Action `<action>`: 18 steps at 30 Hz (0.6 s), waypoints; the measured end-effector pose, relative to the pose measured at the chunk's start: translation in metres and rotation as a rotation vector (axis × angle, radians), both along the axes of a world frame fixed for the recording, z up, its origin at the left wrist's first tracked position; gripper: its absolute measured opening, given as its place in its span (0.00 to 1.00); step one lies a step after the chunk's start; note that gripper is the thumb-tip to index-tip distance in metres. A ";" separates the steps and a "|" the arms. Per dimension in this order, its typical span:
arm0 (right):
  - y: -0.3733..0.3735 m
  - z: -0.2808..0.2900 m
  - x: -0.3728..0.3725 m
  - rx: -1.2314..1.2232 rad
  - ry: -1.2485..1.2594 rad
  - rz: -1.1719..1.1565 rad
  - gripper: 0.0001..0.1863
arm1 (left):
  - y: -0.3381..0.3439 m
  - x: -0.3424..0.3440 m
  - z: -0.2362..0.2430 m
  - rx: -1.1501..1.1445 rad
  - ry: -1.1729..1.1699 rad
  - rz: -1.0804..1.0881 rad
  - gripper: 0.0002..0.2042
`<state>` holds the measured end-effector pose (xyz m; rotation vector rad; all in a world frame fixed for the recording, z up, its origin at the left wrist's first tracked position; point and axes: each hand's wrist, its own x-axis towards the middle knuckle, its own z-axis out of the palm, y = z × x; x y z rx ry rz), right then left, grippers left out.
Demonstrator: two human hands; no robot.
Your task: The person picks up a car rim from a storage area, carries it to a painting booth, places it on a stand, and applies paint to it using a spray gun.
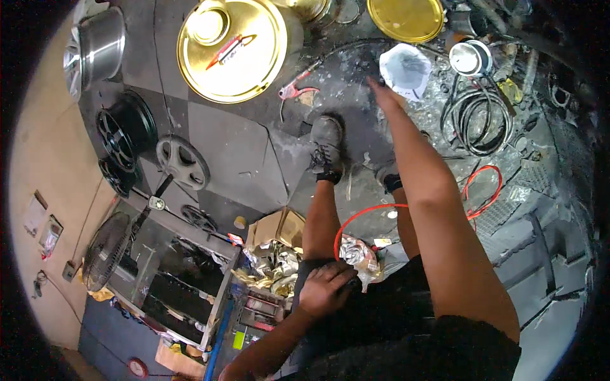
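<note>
Upper left: 1 silver wheel rim (105,47), with 2 black rims (141,122) lower down. Top centre: 1 gold drum (260,76), its top bearing 1 red-and-white tube (222,54). Left: 1 standing fan (107,251) near the tan wall (47,165). Lower centre: 1 cardboard box (279,230), adjoined by crumpled shiny foil (273,260). Upper right: 1 loose coil of dark hose (473,147) and 1 gold lid (406,18).

A beige wall (54,155) borders a stained floor (222,149) of grey squares, with 1 standing fan (105,251)
</note>
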<state>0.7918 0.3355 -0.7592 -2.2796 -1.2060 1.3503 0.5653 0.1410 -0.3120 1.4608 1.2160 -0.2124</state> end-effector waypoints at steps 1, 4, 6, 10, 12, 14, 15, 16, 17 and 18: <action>0.005 -0.008 -0.007 -0.063 -0.007 -0.017 0.42 | 0.001 -0.002 0.001 0.008 0.008 0.015 0.19; 0.001 -0.015 -0.011 0.078 -0.295 -0.106 0.41 | -0.005 -0.003 -0.004 -0.002 -0.002 0.089 0.18; 0.003 0.011 -0.014 -0.003 -0.297 -0.137 0.41 | -0.006 -0.005 -0.002 -0.054 0.023 0.112 0.17; -0.017 0.103 0.008 -0.253 -0.130 -0.155 0.36 | 0.011 0.002 0.009 0.076 -0.005 0.113 0.15; -0.032 0.163 0.012 -0.221 0.001 -0.238 0.34 | 0.014 0.003 0.018 0.081 0.021 0.096 0.14; -0.065 0.200 0.023 -0.022 -0.050 -0.390 0.29 | 0.031 0.015 0.021 0.152 -0.056 0.099 0.15; -0.073 0.237 0.025 0.087 -0.062 -0.406 0.27 | 0.030 0.013 0.019 0.083 -0.061 0.063 0.17; -0.080 0.278 0.030 0.197 -0.077 -0.427 0.24 | 0.034 0.015 0.022 0.110 -0.077 -0.002 0.18; -0.086 0.318 0.042 0.133 -0.050 -0.482 0.22 | 0.040 0.018 0.026 0.134 -0.102 -0.078 0.19; -0.091 0.359 0.056 0.072 -0.018 -0.539 0.20 | 0.047 0.021 0.032 0.162 -0.124 -0.154 0.19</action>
